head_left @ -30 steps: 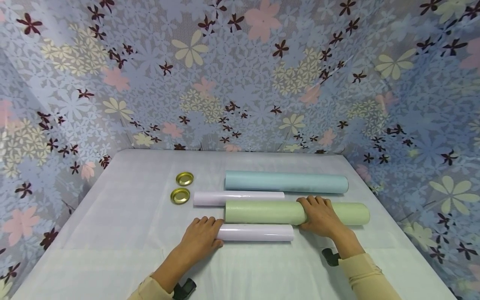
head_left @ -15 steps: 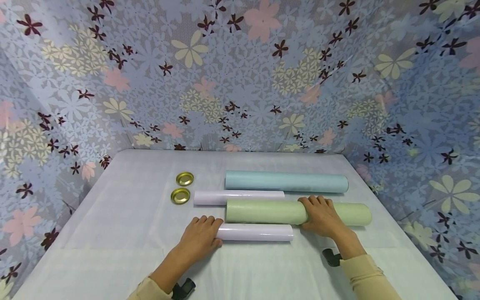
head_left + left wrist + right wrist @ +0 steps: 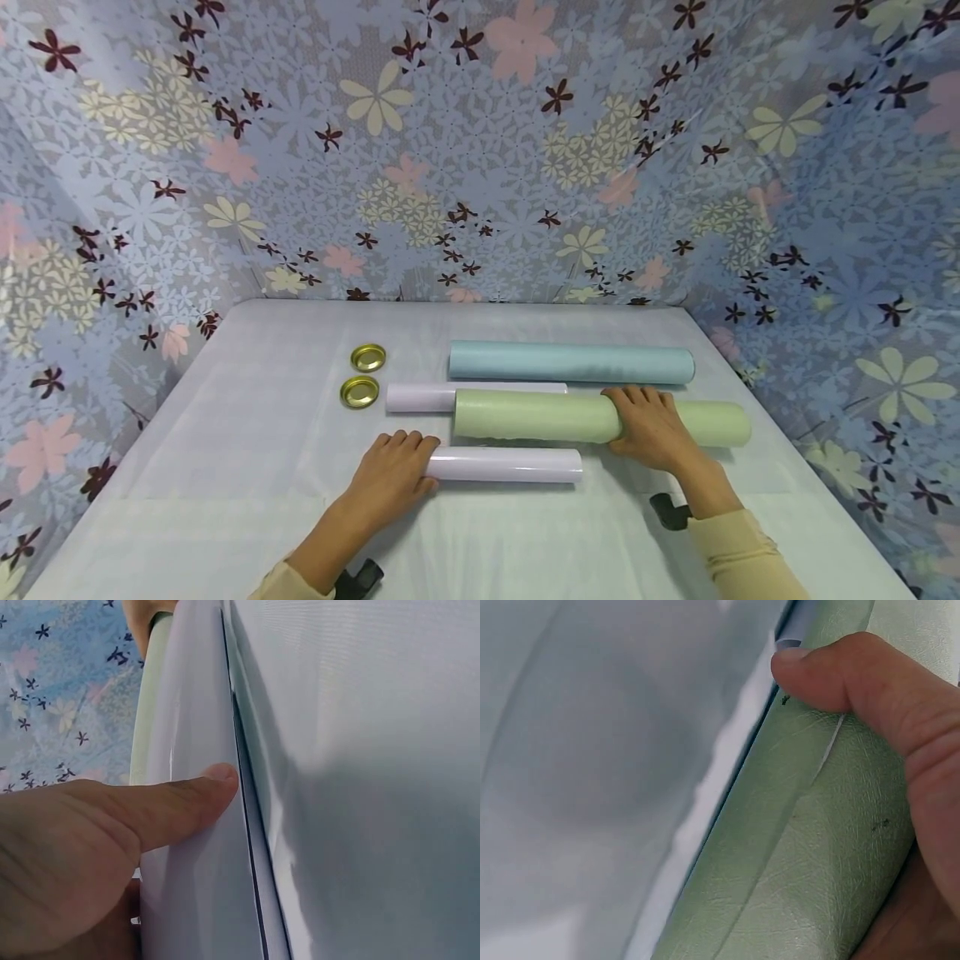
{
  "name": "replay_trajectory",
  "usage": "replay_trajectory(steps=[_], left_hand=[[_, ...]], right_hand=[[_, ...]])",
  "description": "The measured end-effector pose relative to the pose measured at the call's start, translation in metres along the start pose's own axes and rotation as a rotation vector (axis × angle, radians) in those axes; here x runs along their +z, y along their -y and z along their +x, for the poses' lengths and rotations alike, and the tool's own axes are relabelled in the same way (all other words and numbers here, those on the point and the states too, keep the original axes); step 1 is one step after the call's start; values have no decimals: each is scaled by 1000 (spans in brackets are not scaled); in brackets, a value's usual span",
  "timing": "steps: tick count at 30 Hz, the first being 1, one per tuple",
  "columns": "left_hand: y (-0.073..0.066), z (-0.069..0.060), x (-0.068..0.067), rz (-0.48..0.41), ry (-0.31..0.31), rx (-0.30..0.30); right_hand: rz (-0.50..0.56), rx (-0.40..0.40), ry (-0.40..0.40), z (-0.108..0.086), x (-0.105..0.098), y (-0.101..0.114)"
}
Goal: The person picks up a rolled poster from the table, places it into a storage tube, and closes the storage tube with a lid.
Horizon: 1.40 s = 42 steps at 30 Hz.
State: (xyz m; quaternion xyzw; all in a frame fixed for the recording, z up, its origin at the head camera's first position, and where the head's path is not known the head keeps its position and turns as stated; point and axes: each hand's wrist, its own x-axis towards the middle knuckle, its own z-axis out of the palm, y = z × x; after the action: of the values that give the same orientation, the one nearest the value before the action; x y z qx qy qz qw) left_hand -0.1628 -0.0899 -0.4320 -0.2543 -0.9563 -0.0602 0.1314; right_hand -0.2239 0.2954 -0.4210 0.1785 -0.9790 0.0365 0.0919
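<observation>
My left hand (image 3: 392, 473) holds the left end of the near glossy white roll (image 3: 506, 465). In the left wrist view its thumb (image 3: 202, 799) lies along the roll's near side, and the other fingers are mostly hidden behind. Around the light green roll (image 3: 536, 416), right of its middle, my right hand (image 3: 651, 429) has its grip, thumb (image 3: 817, 671) on the near side in the right wrist view. A narrow gap separates the green roll from the near white one. The green roll partly covers a second white roll (image 3: 420, 397) behind it.
At the back lies a light blue roll (image 3: 570, 362). Two gold-coloured round lids (image 3: 368, 357) sit left of the rolls, one behind the other. A white cloth covers the table (image 3: 225, 433), and a flowered curtain (image 3: 465, 167) hangs around its back and sides.
My right hand and the green roll have shifted slightly right and away from me, widening the gap to the near white roll. My left hand and that white roll have edged left.
</observation>
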Motion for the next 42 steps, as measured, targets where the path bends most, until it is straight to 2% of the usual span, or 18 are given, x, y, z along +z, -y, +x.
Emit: replay_trajectory(steps=[8,17,31,42], left_hand=[[4,-4,-6,2,-24,2],[12,-8,-14,12,-54,5],[27,-14,-32,3,-41,-4],[39,-20,-44,34,-47,-10]], right_hand=[[-1,-5,-21,-2,-11,-3],[-1,31,-50,-7,-28,-10],[-14,38,-72,-12,-40,-19],[-13,40,-84,-14,-45,-23]])
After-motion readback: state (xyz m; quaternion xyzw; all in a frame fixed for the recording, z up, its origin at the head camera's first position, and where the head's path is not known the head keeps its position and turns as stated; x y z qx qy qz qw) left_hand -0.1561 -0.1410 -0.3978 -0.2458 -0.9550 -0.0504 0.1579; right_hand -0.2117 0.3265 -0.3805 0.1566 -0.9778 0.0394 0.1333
